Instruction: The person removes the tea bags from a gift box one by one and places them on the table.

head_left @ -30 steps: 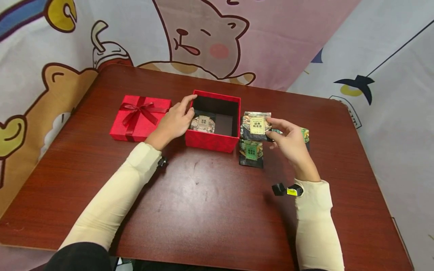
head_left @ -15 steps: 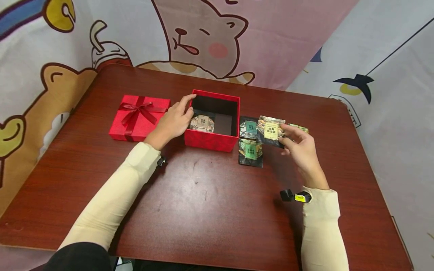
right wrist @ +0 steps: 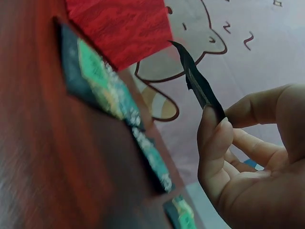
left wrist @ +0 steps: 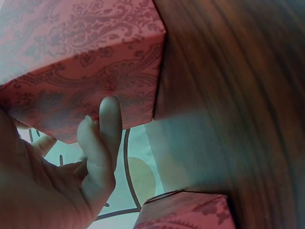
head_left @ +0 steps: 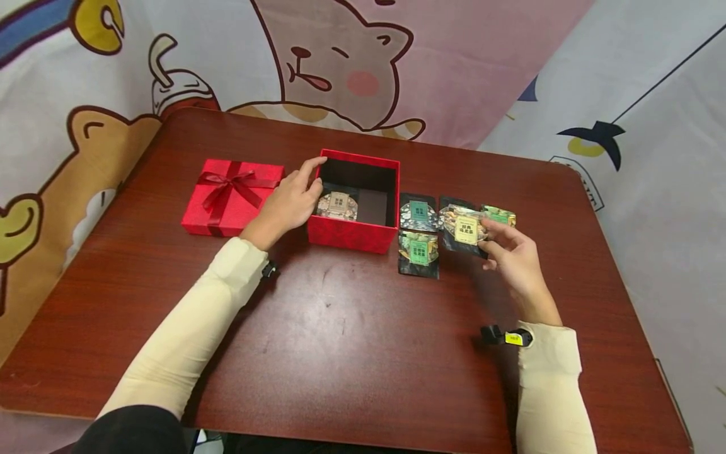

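A red gift box [head_left: 351, 238] stands uncovered on the table, a packet with a beige label [head_left: 338, 203] inside at its left. My left hand [head_left: 287, 202] grips the box's left wall, the index finger reaching along the rim; in the left wrist view, fingers [left wrist: 110, 112] lie against the patterned outer side. A dark packet with a yellow label [head_left: 465, 229] is pinched at its right edge by my right hand [head_left: 516, 261]. Seen from the right wrist, this packet appears nearly edge-on, between thumb and fingers. Whether it touches the table is unclear.
A red lid [head_left: 246, 211] with a ribbon bow lies left of the box. Right of the box lie a teal-labelled packet [head_left: 418, 212], a green-labelled packet [head_left: 418, 253] nearer the front, and another green packet [head_left: 500, 216] partly behind my right hand. A patterned cloth [head_left: 454, 69] hangs behind the table.
My right hand has moved right and slightly toward me with the yellow-labelled packet, uncovering the teal-labelled packet beside the box. My left hand keeps its place on the box.
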Available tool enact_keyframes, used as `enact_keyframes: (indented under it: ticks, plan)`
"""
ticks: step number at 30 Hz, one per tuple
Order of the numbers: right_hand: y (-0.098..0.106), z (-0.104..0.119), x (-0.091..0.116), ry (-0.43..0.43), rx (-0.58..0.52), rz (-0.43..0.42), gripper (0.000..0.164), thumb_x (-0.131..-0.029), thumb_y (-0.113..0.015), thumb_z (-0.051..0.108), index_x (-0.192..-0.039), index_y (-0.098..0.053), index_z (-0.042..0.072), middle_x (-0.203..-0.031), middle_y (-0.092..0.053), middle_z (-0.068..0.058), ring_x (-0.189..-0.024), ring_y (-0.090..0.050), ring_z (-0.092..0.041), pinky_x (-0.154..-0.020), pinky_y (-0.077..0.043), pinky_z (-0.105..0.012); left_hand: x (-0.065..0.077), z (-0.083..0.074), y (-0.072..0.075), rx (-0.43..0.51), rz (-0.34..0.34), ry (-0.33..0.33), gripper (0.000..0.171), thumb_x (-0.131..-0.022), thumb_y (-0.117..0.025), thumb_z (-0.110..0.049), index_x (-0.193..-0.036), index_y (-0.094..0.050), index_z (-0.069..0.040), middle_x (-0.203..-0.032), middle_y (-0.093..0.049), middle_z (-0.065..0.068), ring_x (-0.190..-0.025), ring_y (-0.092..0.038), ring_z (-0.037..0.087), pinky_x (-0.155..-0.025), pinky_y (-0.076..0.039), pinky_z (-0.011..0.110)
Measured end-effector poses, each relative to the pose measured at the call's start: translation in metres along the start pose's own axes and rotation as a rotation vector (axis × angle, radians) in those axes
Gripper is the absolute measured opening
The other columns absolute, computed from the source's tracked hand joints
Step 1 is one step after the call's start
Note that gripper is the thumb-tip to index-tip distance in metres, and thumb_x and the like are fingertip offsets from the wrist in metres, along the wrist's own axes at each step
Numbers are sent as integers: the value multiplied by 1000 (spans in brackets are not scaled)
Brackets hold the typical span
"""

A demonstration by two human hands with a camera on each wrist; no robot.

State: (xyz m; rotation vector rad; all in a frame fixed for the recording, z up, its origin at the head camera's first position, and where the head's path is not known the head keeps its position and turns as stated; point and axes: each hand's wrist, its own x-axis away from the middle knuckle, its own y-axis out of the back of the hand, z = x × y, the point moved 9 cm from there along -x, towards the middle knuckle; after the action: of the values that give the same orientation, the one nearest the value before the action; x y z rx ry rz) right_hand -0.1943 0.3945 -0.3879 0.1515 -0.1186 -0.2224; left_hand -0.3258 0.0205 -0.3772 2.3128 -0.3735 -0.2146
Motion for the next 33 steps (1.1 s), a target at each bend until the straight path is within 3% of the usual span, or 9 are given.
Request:
enact_keyframes:
  ticks: [11,24,33]
  plan:
    - [12,-30,0,-69,66,-4,43,-92,-61,-2,-135,-59,3,-100,-55,2,-71,-55,-4,-50,-50,-19,-1,1,0,2,-4,-2,52,-102,-40,-30,-153,-33,-25,-132,-54,21,-125,-50,34,-99,-41,56]
    - [13,-41,3,-90,122,29,44,-93,-59,-1,-137,-55,-1,-97,-62,6,-77,-57,-4,-50,-50,-20,-1,1,-1,2,-1,1,52,-102,-39,-30,-153,-32,-26,-133,-54,21,-125,-50,34,-99,-40,57]
    - [12,-43,6,-68,223,38,45,-94,-59,1,-138,-54,-3,-97,-62,9,-80,-57,-2,-51,-50,-21,0,1,-1,3,3,1,52,-102,-39,-31,-153,-31,-26,-134,-53,20,-126,-49,33,-99,-40,57]
